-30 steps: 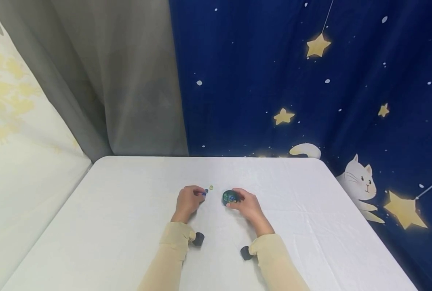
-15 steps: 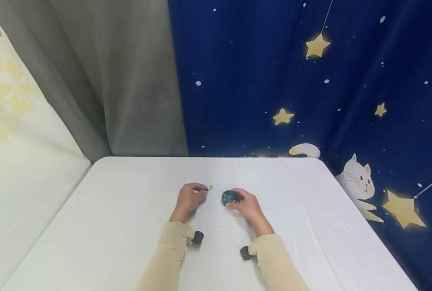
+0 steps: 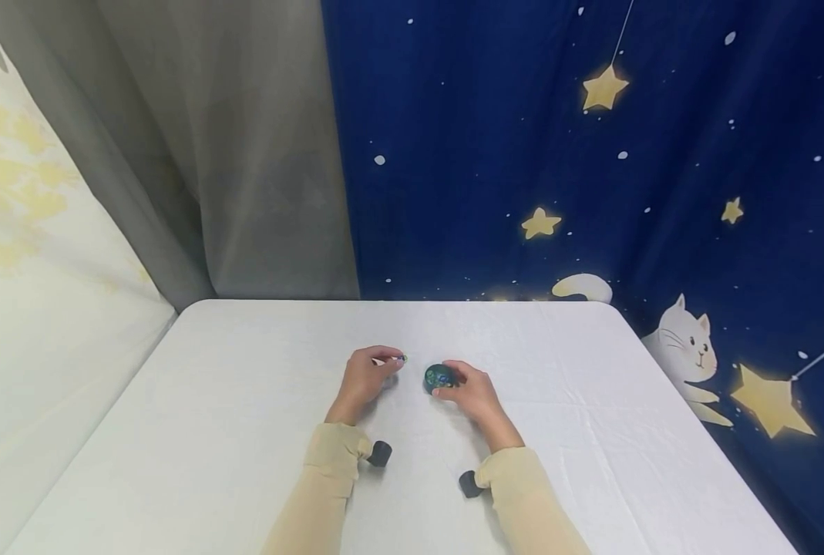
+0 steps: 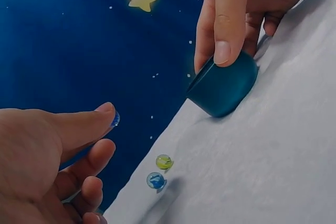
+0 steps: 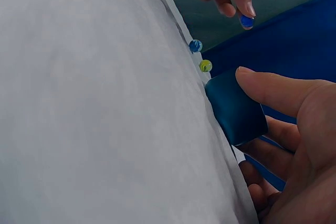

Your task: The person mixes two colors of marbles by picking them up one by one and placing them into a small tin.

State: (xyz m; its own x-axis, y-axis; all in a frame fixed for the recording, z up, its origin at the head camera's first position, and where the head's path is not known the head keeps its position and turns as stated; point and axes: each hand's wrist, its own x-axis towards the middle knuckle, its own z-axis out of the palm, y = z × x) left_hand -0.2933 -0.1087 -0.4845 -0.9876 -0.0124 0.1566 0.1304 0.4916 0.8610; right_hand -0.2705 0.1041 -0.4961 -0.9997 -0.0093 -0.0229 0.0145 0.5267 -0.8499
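My left hand (image 3: 366, 379) pinches a dark blue glass marble (image 5: 247, 21) between thumb and forefinger, raised above the table. Two loose marbles, one yellow-green (image 4: 164, 161) and one lighter blue (image 4: 155, 180), lie close together on the white cloth just below it. In the head view the left fingertips overlap that pair. My right hand (image 3: 474, 391) grips a small teal cup (image 4: 228, 92), thumb on one side and fingers on the other. The cup is tilted on the cloth with its mouth turned up; several coloured marbles (image 3: 439, 376) show inside it from the head view.
The table (image 3: 245, 385) wears a white cloth with faint creases. Behind it hang a grey curtain (image 3: 273, 154) and a dark blue one (image 3: 467, 116) with stars and a cat. A black wrist camera sits on each forearm (image 3: 380, 454).
My left hand has moved a little right and away from me, carrying the blue marble over the two loose ones. The right hand keeps the cup in the same place.
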